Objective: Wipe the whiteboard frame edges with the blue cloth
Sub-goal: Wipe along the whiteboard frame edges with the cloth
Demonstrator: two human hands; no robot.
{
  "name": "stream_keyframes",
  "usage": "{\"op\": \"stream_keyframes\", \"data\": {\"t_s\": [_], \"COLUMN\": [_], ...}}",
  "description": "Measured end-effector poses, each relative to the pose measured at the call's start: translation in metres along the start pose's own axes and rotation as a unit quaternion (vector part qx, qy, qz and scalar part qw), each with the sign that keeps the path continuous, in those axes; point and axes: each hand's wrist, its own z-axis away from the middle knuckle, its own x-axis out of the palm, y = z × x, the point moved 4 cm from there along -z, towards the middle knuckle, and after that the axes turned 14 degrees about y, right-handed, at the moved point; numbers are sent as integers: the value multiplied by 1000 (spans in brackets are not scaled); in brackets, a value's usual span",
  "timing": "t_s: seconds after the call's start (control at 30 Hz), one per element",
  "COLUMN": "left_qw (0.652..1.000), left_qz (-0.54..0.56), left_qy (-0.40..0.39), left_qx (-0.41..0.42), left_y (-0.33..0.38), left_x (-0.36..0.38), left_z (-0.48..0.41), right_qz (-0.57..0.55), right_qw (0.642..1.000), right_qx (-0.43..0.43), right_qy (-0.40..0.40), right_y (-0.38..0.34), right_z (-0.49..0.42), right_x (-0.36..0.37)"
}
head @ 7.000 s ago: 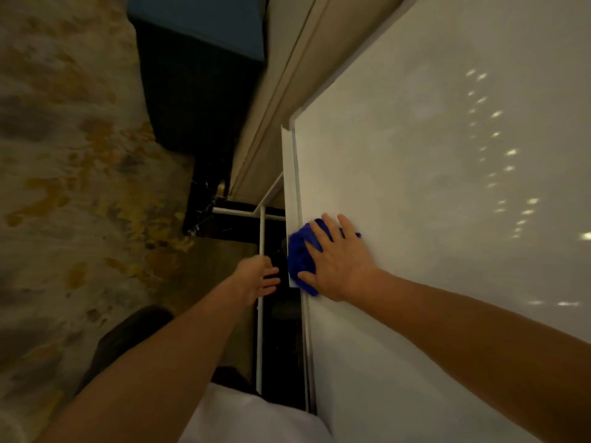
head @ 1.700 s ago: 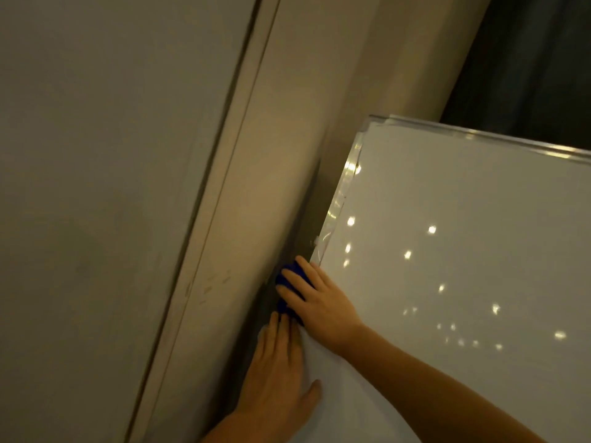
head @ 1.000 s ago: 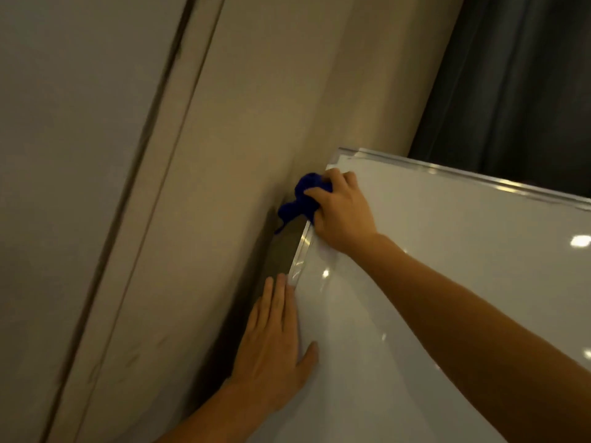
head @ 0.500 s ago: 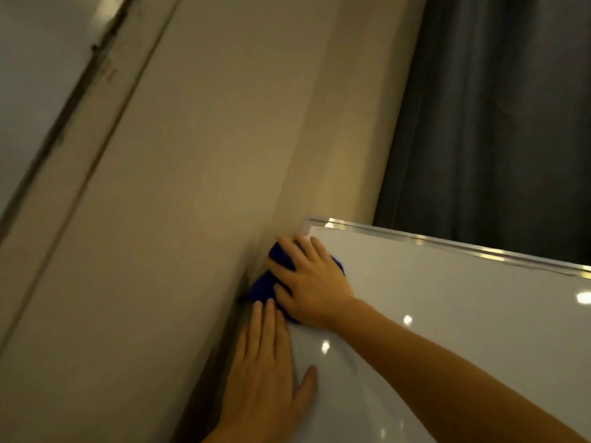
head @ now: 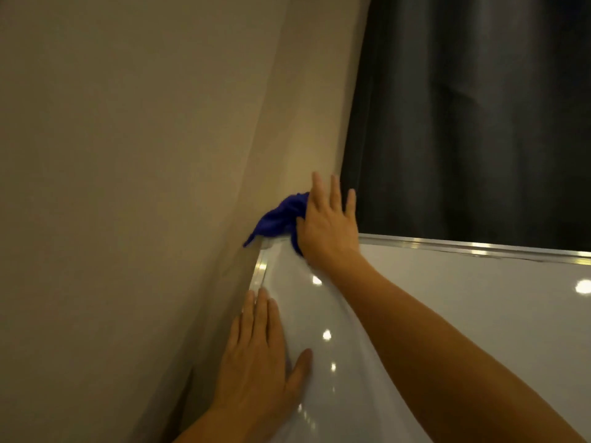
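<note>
- Pressing the blue cloth [head: 277, 219] down on the top left corner of the whiteboard frame [head: 447, 246] with my right hand [head: 329, 223]; fingers flat and spread, so it's pinned under the palm, not gripped.
- Most of the cloth bunches out to the left of that hand, against the beige wall [head: 144, 155].
- My left hand [head: 260, 362] lies open and flat on the whiteboard [head: 463, 314] lower down, fingertips touching the left frame edge, holding nothing, well below the cloth.
- Dark curtain [head: 479, 107] hangs behind the top edge.
</note>
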Motion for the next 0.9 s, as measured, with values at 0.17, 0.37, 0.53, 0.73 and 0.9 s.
{"op": "stream_keyframes", "data": {"t_s": [0.17, 0.37, 0.53, 0.73, 0.9], "left_qw": [999, 993, 983, 975, 964], "left_qz": [33, 2, 5, 36, 56], "left_qy": [28, 92, 126, 115, 108], "left_qx": [-19, 80, 134, 187, 237], "left_y": [21, 63, 131, 215, 282], "left_x": [5, -5, -16, -5, 6], "left_z": [-20, -61, -96, -103, -93], "right_qz": [-72, 8, 18, 67, 119], "right_qw": [983, 996, 991, 996, 988], "right_qx": [-164, -85, -128, -59, -64], "right_qy": [-42, -7, -17, -23, -70], "right_y": [8, 100, 146, 243, 320], "right_z": [13, 7, 39, 63, 93], "right_x": [-8, -42, -68, -117, -155]}}
